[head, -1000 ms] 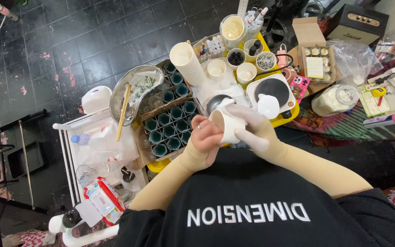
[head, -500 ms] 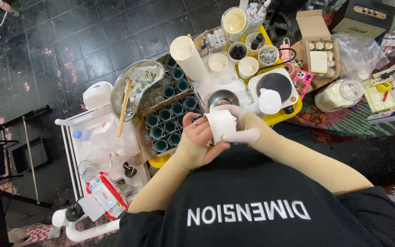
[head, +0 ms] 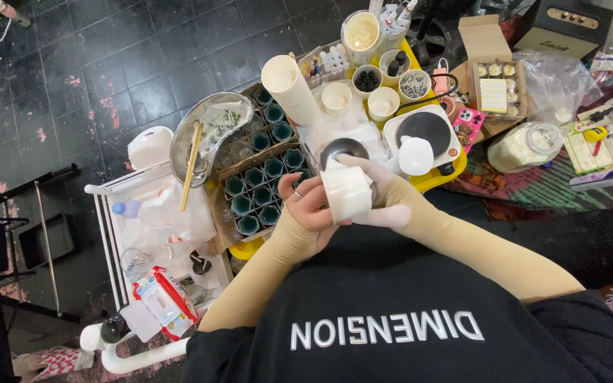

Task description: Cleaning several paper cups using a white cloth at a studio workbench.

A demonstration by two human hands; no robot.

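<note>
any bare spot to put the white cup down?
Little. The yellow table is packed. Small bare patches: white sheet between paper cup stack and hotplate. Both hands hold the white cup above the metal bowl.

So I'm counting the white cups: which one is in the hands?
The short white cup, tilted and gripped between both hands; the tall stack of white cups and two small cups stand untouched on the table.

even bright light, soft shadows, wide-angle edge distortion
</note>
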